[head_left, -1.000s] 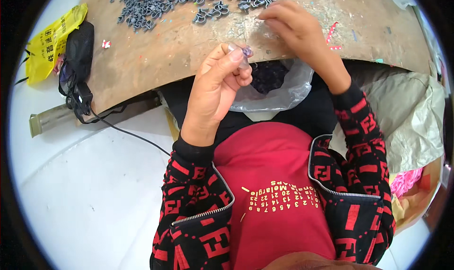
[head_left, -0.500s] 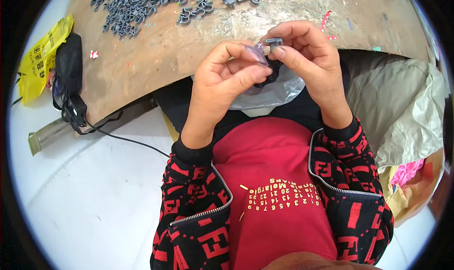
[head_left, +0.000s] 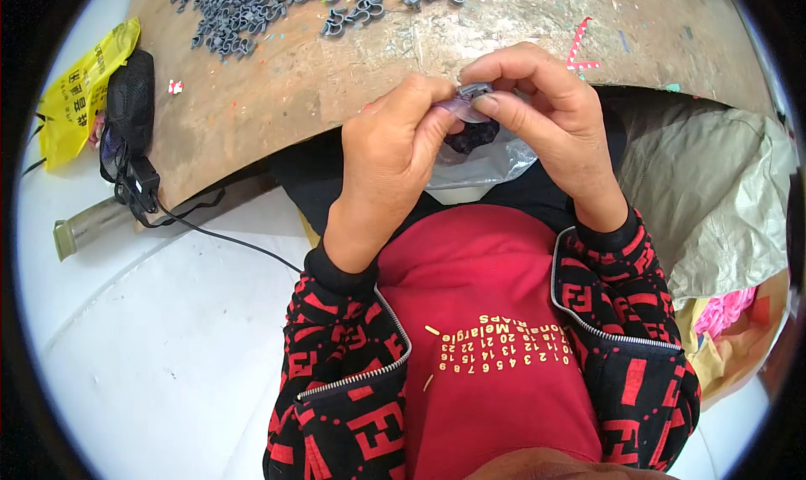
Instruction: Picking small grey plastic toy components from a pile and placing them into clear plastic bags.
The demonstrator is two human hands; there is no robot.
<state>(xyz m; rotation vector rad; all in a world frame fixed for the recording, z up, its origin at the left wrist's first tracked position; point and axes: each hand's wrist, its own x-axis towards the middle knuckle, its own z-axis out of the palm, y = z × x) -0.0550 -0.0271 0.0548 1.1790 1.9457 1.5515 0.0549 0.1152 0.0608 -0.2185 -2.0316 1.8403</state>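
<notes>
Both hands meet above my lap, near the table's edge. Pinched between the thumb and fingers of my left hand (head_left: 388, 151) is a small translucent purple piece (head_left: 461, 109), perhaps a little bag or plastic part. My right hand (head_left: 550, 119) grips a small grey plastic clip (head_left: 476, 89) between thumb and forefinger, touching the purple piece. Just below them shows a dark, crumpled bundle (head_left: 472, 137) over a clear plastic bag (head_left: 483, 171) on my lap. Fingers hide most of where the two pieces join.
A heap of grey plastic clips (head_left: 243, 10) lies at the far side of the wooden table (head_left: 277, 102). To the left are a yellow bag (head_left: 84, 94), a black mesh pouch (head_left: 128, 102) and a cable (head_left: 227, 241). A grey-beige sack (head_left: 714, 194) stands at right.
The grey clip has come leftward and down against the purple piece. My left hand has turned so its back shows more, and the fingers of both hands are closer together.
</notes>
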